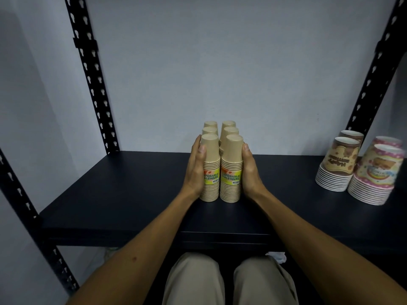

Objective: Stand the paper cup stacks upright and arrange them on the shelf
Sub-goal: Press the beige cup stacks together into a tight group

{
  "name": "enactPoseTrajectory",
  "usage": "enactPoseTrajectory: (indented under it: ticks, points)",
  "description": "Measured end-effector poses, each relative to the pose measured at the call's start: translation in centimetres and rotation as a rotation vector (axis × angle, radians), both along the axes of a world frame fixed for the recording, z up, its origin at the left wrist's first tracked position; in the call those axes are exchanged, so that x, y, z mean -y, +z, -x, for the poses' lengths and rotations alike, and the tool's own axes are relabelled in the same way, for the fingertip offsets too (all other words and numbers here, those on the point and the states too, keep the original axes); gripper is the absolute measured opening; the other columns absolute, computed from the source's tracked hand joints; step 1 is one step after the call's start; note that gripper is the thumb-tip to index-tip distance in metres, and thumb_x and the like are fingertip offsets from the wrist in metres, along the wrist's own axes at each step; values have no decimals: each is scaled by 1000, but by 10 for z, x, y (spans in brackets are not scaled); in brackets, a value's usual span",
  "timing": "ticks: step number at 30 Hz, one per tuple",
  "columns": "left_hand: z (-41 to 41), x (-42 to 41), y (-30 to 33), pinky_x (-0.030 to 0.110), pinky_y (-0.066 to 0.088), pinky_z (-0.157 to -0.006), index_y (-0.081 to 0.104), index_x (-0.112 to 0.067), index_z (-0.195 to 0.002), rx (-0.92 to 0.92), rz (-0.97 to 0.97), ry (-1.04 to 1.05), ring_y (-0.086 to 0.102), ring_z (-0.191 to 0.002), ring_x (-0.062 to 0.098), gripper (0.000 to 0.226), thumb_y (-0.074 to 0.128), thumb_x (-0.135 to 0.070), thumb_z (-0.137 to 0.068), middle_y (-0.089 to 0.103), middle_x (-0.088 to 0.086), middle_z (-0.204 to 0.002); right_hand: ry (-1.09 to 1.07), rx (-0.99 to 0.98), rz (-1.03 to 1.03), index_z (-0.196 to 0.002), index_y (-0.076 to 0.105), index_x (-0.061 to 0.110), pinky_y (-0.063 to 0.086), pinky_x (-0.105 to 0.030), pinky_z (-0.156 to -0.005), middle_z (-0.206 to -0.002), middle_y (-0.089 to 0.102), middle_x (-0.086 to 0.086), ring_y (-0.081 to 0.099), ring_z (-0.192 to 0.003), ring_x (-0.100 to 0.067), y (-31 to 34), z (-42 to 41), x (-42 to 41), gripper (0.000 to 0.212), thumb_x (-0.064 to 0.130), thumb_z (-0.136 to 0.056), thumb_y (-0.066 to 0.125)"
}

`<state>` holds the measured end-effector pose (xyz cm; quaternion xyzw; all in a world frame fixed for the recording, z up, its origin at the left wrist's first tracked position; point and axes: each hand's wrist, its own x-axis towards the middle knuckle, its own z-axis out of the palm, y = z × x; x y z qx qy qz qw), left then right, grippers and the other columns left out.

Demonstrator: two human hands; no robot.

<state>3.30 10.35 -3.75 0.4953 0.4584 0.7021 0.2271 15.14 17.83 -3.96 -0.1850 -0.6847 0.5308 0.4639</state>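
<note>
At the far left, a black slotted upright (91,69) rises from the back corner of the dark shelf (123,190). Your left hand (195,170) lies flat against the outer side of the left front kraft cup stack (211,170), fingers straight and pointing toward the wall. That stack stands upright, mouth down, with a yellow-green label across its middle. Just beside it stands the right front kraft cup stack (231,170), labelled the same way, and your right hand (250,170) presses its outer side with straight fingers too. Behind these two, four more kraft stacks (220,128) stand in two rows; only their tops show, so I can't say whether they touch. Well apart, toward the right end of the shelf, printed cup stacks (361,166) stand upright, brown-patterned ones beside pink ones.
</note>
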Motion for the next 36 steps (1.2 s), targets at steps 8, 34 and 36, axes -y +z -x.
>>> enactPoseTrajectory:
  ticks: [8, 34, 36]
  points:
    - [8, -1, -2, 41, 41, -108, 31, -36, -146, 106, 38, 103, 47, -133, 13, 80, 36, -77, -78, 44, 0, -148, -116, 15, 49, -146, 38, 31, 30, -55, -114, -150, 43, -1, 39, -139, -21, -3, -3, -7, 73, 76, -89, 29]
    - [32, 5, -7, 48, 34, -114, 35, -21, -149, 231, 370, 20, 45, -135, 20, 68, 31, -62, -96, 46, 4, -148, -99, 206, 196, -152, 25, 30, 35, -51, -112, -156, 32, -2, 39, -138, -22, -5, -29, -9, 75, 72, -90, 25]
    - [36, 16, -15, 48, 36, -113, 38, -18, -147, 245, 364, 65, 45, -134, 23, 62, 40, -54, -97, 46, 5, -148, -118, 232, 159, -151, 28, 23, 38, -48, -110, -152, 37, -4, 44, -134, -22, -13, -41, -8, 63, 59, -98, 26]
